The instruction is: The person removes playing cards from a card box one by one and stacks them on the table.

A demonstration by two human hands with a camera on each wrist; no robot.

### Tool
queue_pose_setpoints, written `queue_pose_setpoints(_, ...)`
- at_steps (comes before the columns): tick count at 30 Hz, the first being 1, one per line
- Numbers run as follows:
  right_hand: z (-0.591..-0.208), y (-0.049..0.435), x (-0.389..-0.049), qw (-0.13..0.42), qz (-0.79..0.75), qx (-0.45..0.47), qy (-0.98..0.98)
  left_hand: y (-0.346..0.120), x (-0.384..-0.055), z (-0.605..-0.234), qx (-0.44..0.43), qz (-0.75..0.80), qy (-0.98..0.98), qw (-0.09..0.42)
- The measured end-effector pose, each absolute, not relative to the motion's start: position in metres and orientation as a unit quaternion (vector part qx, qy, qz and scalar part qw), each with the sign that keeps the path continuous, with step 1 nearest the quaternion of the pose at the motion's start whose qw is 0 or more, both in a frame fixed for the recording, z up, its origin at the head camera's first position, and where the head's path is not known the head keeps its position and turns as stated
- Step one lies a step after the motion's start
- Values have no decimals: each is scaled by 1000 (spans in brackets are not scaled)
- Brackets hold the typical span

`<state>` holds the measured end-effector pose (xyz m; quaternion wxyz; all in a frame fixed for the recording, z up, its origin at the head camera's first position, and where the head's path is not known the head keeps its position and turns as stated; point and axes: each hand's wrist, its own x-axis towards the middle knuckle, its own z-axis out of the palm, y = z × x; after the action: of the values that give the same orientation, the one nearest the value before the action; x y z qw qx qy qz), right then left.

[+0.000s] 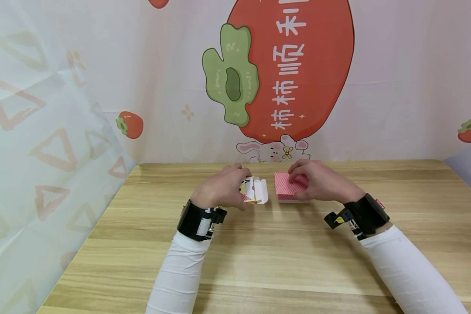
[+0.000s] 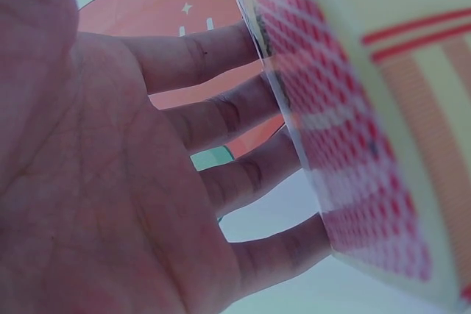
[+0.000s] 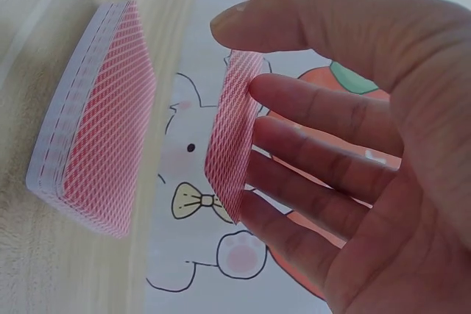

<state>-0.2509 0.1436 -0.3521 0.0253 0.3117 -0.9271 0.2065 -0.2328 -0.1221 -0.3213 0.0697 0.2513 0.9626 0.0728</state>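
My left hand (image 1: 221, 187) grips a playing card box (image 1: 261, 192) whose white flap stands out to the right. In the left wrist view its fingertips press along the red-patterned side of the box (image 2: 353, 159). A deck of playing cards (image 3: 110, 126) with red patterned backs lies squared on the table. Above that deck, my right hand (image 1: 322, 181) pinches a playing card (image 3: 237, 130) between thumb and fingers, apart from the pile. The card is seen nearly edge-on in the right wrist view, so whether it is single or several cannot be told.
The wooden table (image 1: 259, 257) runs back to a white cloth backdrop (image 1: 172, 78) printed with a large persimmon and a rabbit. Another printed cloth (image 1: 43, 144) hangs along the left edge. Dark cameras are strapped to both wrists.
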Motion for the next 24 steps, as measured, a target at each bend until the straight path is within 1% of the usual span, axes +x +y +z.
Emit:
queue_pose_setpoints(12,-365,148,-258,13,219,305,-927,-122,-234,-322,257,71,961,74)
queue_pose_setpoints(24,-380,147,-265,-21,212,292,-932,-120,-234,-322,254,71,962,74)
